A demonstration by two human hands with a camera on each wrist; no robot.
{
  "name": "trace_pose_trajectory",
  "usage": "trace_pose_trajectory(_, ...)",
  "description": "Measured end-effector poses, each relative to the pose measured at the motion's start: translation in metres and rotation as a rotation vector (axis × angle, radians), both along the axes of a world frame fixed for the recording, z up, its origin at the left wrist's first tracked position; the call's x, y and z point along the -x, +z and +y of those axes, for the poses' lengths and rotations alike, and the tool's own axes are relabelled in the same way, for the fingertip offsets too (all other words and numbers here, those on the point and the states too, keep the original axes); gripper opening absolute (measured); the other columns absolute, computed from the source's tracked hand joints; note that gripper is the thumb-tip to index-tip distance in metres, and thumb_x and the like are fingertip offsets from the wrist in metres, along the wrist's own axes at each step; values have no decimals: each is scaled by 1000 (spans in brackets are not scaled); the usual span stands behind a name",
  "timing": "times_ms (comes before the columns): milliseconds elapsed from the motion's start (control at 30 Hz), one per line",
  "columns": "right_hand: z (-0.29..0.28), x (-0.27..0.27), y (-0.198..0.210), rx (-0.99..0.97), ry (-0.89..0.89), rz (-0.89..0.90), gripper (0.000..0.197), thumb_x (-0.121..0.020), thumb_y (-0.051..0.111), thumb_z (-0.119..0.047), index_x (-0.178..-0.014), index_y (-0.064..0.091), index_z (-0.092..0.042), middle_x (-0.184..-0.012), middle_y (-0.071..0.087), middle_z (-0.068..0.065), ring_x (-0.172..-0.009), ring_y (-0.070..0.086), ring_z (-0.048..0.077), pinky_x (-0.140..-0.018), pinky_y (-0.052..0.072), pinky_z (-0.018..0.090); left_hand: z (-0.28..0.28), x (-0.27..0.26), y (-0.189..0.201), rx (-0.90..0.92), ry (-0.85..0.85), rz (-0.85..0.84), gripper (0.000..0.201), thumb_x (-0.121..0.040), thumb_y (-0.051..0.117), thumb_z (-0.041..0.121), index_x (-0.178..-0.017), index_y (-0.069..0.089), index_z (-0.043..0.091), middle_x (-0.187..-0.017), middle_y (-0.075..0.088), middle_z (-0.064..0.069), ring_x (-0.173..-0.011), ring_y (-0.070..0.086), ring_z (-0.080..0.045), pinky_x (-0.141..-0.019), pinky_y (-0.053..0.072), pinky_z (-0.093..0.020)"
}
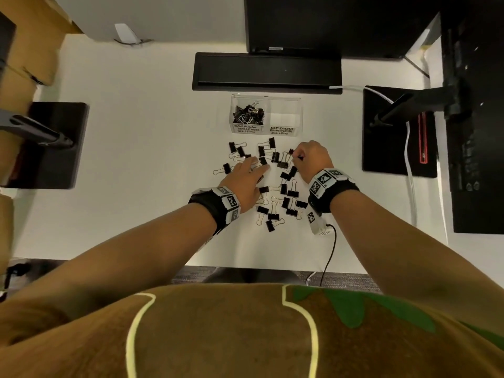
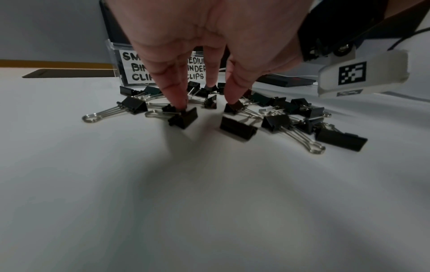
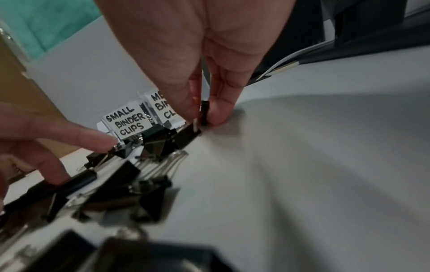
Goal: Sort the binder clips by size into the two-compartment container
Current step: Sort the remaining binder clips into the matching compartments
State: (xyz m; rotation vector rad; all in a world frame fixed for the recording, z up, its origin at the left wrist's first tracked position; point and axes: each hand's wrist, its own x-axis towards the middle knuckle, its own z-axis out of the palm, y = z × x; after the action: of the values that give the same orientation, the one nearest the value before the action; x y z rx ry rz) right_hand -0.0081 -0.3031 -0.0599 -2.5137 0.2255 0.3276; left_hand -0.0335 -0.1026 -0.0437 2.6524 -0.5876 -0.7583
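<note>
My right hand (image 1: 311, 156) pinched a clip (image 3: 204, 112) just below the container (image 1: 300, 115), medium compartment directly above; left hand (image 1: 245, 181) spread, fingertips pressing clips.

Head cam overhead; wrist cams low, close.
</note>
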Motion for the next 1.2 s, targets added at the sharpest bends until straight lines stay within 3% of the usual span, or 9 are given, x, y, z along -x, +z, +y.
trace_pose_trajectory(133,-3,-1,3,-237,-180,9,12,-86,61,-6,-97,66,-4,-92,66,10,-76,58,17,-71,47,22,5,9,0,124,-18,-64,45,-87,53,12,-131,48,21,-134,38,-6,-119,40,-22,-91,49,-37)
trace_pose_trajectory(200,-7,1,9,-382,-285,25,13,-86,60,-5,-98,67,-5,-81,64,5,-66,57,14,-66,49,20,6,16,-2,181,-76,-65,36,-87,57,12,-122,57,21,-119,45,-6,-108,43,-20,-83,48,-32)
trace_pose_trajectory(367,-17,16,22,-676,-449,184,24,-90,45,2,-100,66,-1,-84,62,11,-61,50,13,-56,51,26,8,24,-10,127,-142,-9,30,-90,59,23,-120,60,23,-114,46,-7,-106,44,-20,-80,41,-26)
trace_pose_trajectory(567,-9,56,24,-304,-104,282,8,-81,67,-16,-88,68,-12,-77,61,-7,-67,53,6,-56,40,17,18,10,-10,98,26,-34,32,-91,57,20,-123,57,22,-116,45,-7,-106,46,-23,-81,41,-26)
trace_pose_trajectory(700,-1,76,17,-108,99,339,16,-78,71,-16,-88,58,-18,-68,49,-8,-65,50,12,-60,40,22,26,7,-8,100,81,-2,38,-88,60,19,-126,53,21,-118,45,-8,-109,45,-23,-91,46,-33)
trace_pose_trajectory(900,4,71,17,-144,32,200,13,-84,65,-18,-96,61,-16,-79,52,-2,-74,50,15,-68,40,25,32,11,-8,117,106,0,48,-86,63,20,-132,48,19,-118,45,-8,-111,44,-23,-94,43,-32)
trace_pose_trajectory(1000,-3,68,19,-156,-27,154,11,-82,66,-18,-92,61,-18,-80,56,1,-73,52,15,-60,38,20,33,14,-7,120,116,-14,55,-83,65,19,-134,44,17,-124,43,-9,-115,43,-24,-96,45,-36)
trace_pose_trajectory(1100,-13,72,18,-126,-68,186,17,-80,68,-14,-95,60,-18,-73,52,-5,-72,51,14,-56,35,16,38,16,-7,90,167,-14,67,-78,72,23,-135,39,15,-130,39,-11,-119,41,-27,-98,44,-41)
trace_pose_trajectory(1200,-18,79,13,-106,-65,282,24,-77,71,-14,-95,57,-20,-73,51,-5,-75,53,17,-59,38,20,44,17,-7,87,207,0,67,-73,76,28,-129,41,14,-129,39,-9,-118,40,-25,-97,44,-39)
